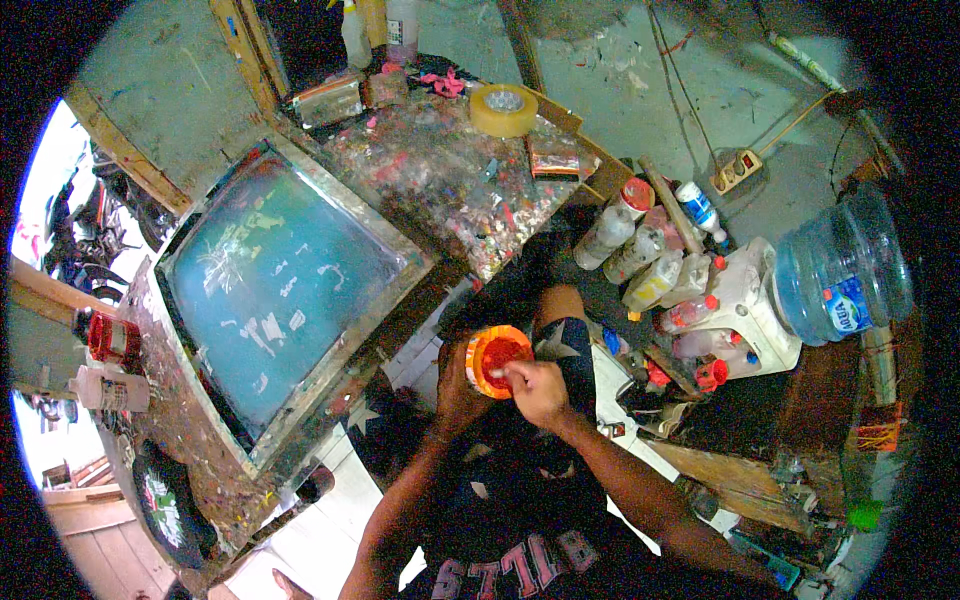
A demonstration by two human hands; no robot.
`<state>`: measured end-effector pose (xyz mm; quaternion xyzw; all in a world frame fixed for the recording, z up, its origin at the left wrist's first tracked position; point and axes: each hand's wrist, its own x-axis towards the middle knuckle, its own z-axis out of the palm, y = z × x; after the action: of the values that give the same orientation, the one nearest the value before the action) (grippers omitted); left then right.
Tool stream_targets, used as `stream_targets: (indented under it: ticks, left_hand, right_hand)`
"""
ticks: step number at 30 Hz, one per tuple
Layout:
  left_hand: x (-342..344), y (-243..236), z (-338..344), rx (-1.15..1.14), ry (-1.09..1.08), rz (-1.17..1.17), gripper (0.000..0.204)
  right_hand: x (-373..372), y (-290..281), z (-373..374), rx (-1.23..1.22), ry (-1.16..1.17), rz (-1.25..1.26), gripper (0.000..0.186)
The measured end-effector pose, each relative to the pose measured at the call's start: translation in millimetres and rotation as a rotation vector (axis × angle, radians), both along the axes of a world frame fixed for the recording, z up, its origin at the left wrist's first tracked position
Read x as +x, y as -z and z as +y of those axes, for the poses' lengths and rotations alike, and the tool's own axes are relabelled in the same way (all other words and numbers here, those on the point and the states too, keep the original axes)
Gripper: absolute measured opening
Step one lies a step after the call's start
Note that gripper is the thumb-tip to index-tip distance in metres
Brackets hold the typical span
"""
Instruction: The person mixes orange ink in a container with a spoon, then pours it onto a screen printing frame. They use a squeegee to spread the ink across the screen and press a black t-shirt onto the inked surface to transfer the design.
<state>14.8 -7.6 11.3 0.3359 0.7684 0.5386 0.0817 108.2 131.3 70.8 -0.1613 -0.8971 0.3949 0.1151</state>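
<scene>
- We've got a round orange tub [497, 331] of thick-looking red paste [505, 350] just below mid-view, above the lap; call that the clock's centre.
- Our left hand [458, 388], at 8 o'clock, is wrapped round the tub's side.
- Our right hand [541, 391], at 4 o'clock, has its fingers bunched over the opening, so both hands meet at the tub.
- Looks to us like the stirring or scooping step. Next move probably calls for a steady left grip and a small wrist turn inside the rim.
- At 10 o'clock sits the flat teal screen in a worn grey frame [285, 290]; at 12, the paint-spattered table [430, 180] with a yellowish tape roll [503, 112].
- Can't make out whether the right fingers pinch a stick; the pale bit there could be a thumb. Left fingertips and tub bottom are hidden, and black fisheye corners cut off the edges.
</scene>
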Motion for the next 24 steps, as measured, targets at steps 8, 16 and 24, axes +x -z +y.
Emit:
stream_targets:
  ticks: [8,16,24]
  left_hand:
    - [-1,-15,-1,-0.042,-0.035,-0.086,0.089]
    - [-4,-38,3,0.018,0.055,0.056,0.083]
    - [0,-1,2,0.061,-0.001,-0.01,0.08]
  right_hand:
    - [0,-6,0,0.025,-0.016,-0.033,0.018]
    - [3,-1,4,-0.233,0.091,-0.021,0.017]
    - [3,4,6,-0.189,0.133,0.035,0.016]
